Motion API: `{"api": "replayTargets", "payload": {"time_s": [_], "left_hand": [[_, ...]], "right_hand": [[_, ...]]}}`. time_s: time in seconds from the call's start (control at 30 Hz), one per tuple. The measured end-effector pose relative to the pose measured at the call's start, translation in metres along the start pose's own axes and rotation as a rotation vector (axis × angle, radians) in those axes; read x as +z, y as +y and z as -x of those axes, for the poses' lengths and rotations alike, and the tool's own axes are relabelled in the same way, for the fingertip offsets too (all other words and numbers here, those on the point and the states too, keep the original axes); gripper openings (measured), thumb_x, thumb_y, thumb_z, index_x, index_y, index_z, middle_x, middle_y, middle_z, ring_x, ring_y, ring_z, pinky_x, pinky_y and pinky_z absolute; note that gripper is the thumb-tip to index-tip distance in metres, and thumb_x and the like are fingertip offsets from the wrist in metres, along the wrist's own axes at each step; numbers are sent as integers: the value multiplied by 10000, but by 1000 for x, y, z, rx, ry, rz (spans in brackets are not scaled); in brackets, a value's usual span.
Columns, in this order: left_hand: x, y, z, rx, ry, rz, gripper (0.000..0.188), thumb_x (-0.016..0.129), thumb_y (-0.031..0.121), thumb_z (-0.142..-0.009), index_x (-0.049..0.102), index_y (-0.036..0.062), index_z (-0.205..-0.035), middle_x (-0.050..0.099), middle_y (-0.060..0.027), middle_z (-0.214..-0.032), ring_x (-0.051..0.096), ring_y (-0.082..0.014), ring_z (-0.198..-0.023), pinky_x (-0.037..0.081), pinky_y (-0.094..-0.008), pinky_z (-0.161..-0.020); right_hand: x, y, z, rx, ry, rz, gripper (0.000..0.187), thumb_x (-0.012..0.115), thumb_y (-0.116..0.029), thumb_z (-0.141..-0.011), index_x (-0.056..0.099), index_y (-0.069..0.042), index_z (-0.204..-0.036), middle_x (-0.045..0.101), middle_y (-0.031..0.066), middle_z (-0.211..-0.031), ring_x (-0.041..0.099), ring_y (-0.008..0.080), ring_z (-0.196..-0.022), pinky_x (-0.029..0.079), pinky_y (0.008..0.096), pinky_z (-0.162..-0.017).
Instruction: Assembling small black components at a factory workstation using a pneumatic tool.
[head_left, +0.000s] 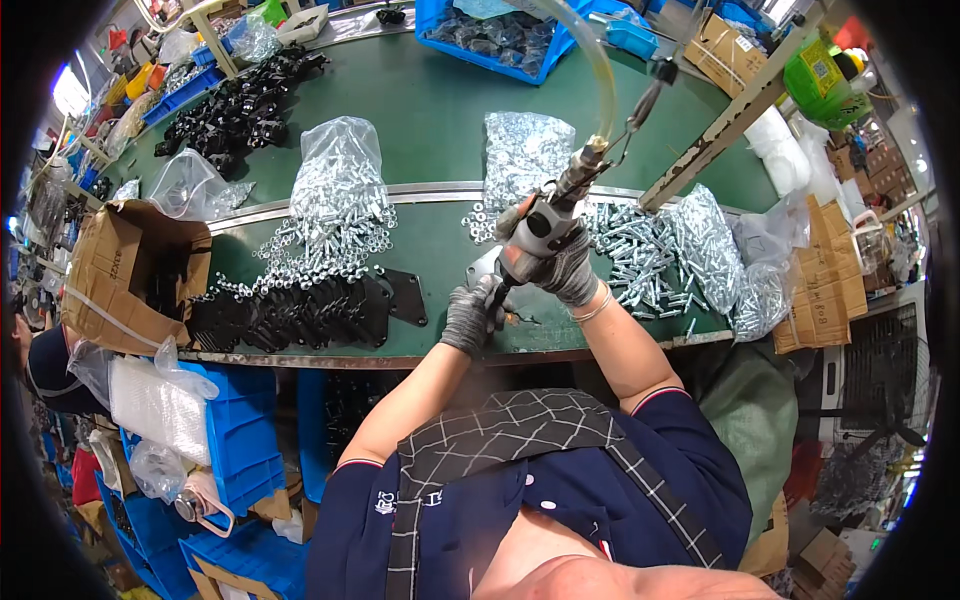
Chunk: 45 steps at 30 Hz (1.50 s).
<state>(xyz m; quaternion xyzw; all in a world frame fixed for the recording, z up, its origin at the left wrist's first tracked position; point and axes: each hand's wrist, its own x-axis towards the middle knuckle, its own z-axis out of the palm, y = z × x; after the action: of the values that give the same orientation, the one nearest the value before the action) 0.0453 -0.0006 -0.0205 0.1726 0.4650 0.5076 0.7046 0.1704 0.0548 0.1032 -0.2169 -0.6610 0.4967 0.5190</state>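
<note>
My right hand [568, 272], in a grey glove, is wrapped round a grey and black air-powered driver [545, 222]. A clear hose [600, 75] runs up from its rear end, and its nose points down toward my left hand [470, 320]. That hand, also gloved in grey, has its fingers closed at the table's near edge. A shiny flat metal plate [485, 266] sticks out above the left fingers; the tool and gloves hide the rest of it. To the left lie overlapping black plates [300, 315], with one loose plate [407, 298] nearest my left hand.
Bagged bolts and nuts spill out left [340, 215] and right [650, 255] on the green table [430, 90]. Cardboard boxes [110, 270] [825, 275] flank it. A blue crate [500, 60] and black parts [235, 110] stand behind. A metal post [715, 135] rises at right.
</note>
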Motion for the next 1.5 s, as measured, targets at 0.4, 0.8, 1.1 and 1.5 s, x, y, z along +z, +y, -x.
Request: {"api": "replayTargets", "payload": {"time_s": [0.4,0.8,1.1,1.5], "left_hand": [[6,24,48,30,32,-47,231,536,270,-863,557,40,-868,609,-76,-661,493,-128,-407,310,-216,-331],[-38,89,93,252,117,-1435,448,615,369,-800,545,25,-1079,636,-151,-849,628,-258,-822,491,-356,-701],[-18,84,35,-146,297,-2001,680,663,449,-704,420,10,-1164,519,-195,-1161,565,-316,-1029,484,-389,-819],[-31,92,39,30,297,-2077,378,584,224,-774,511,30,-1090,587,-161,-1072,607,-309,-938,496,-423,-775]], "right_hand": [[-15,-43,-3,81,-14,144,402,655,-48,-704,524,-38,-1084,604,81,-1014,578,169,-952,465,305,-819],[-104,-20,-34,7,232,243,415,706,-90,-710,533,-7,-1078,610,68,-999,585,172,-942,467,311,-803],[-181,25,10,698,-420,1554,327,712,-235,-699,602,-65,-955,624,136,-970,603,287,-880,474,370,-797],[-240,84,36,836,-443,1215,166,609,-154,-755,626,-100,-910,631,122,-809,599,285,-705,469,385,-624]]}}
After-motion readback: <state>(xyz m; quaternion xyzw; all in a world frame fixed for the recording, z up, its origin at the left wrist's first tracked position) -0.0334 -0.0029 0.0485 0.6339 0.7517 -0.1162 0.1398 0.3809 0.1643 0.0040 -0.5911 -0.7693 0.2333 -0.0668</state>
